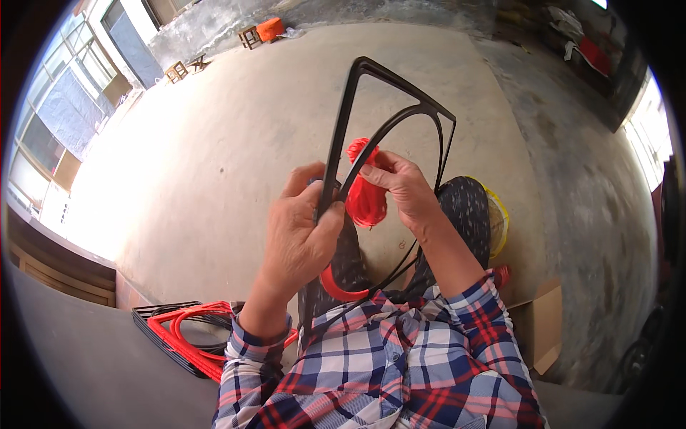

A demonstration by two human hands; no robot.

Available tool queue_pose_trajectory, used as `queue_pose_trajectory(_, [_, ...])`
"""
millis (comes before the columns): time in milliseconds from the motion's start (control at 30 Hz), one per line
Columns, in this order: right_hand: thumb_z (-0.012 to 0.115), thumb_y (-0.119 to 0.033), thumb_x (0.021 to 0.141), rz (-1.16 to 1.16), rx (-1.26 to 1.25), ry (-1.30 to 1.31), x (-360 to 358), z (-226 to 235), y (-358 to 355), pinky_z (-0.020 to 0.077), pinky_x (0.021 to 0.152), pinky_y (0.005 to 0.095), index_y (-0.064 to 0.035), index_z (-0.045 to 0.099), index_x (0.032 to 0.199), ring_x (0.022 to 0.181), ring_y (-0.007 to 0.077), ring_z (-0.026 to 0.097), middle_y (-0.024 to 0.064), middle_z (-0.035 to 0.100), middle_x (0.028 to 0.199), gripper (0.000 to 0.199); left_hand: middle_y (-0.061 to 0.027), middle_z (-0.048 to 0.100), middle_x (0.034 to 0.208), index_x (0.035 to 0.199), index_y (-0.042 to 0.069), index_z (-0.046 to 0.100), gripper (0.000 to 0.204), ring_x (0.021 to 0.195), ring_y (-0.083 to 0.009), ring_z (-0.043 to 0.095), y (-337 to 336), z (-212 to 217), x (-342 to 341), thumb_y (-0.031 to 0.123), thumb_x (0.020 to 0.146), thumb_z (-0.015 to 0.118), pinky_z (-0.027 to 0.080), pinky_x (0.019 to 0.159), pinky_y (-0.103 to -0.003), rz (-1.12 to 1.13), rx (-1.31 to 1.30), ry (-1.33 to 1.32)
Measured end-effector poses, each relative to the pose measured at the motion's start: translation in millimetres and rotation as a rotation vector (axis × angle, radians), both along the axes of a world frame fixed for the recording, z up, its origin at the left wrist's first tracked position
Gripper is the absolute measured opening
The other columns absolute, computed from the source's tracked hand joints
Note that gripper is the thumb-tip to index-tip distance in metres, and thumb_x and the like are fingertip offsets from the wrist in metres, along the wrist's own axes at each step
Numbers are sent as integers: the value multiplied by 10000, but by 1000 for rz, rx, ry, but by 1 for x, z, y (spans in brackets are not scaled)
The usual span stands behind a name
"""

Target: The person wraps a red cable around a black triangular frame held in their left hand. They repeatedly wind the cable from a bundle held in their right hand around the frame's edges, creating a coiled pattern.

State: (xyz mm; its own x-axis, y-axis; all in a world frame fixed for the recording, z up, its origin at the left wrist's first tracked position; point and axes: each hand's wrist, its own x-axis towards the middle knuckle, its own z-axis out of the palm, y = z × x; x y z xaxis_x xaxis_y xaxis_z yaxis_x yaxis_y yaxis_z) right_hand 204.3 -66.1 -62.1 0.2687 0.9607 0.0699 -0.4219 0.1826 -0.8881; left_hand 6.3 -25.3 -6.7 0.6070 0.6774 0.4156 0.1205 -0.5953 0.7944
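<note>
A black frame (346,118) with straight outer bars and a curved inner loop stands up in front of me. My left hand (304,232) is closed around its left side, with the thumb across the bar. My right hand (406,187) is pinched closed at a bundle of shiny red strands (367,201), right by the inner curve. The bundle is gathered narrow at the middle, with a looped top and a fuller lower part. Whether those fingers also grip the frame is hard to tell. A red curved piece (341,287) shows below, near my lap.
On the grey surface to my left lies a stack of black and red frames (189,332). By my right side are an open cardboard box (547,329) and a yellow-rimmed object (504,222). Small wooden stools (249,37) and an orange-red item (270,28) stand by the far wall.
</note>
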Motion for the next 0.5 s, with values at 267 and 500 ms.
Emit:
queue_pose_trajectory(267, [683, -74, 907, -13, 272, 259, 5, 15, -22, 473, 983, 323, -35, 592, 1294, 1093, 168, 622, 66, 668, 1165, 399, -254, 559, 1348, 1001, -45, 684, 227, 1289, -355, 529, 2, -6, 9, 16, 810, 576, 424, 1030, -414, -99, 13, -127])
queue_pose_trajectory(500, [761, -192, 873, -660, 454, -1036, -10, 45, -29, 299, 1146, 428, -28, 595, 1240, 1330, 318, 422, 129, 579, 1295, 435, -217, 521, 1399, 982, -31, 674, 230, 1280, -360, 532, -6, -7, 9, -37, 763, 605, 426, 1032, -403, -51, 129, -120])
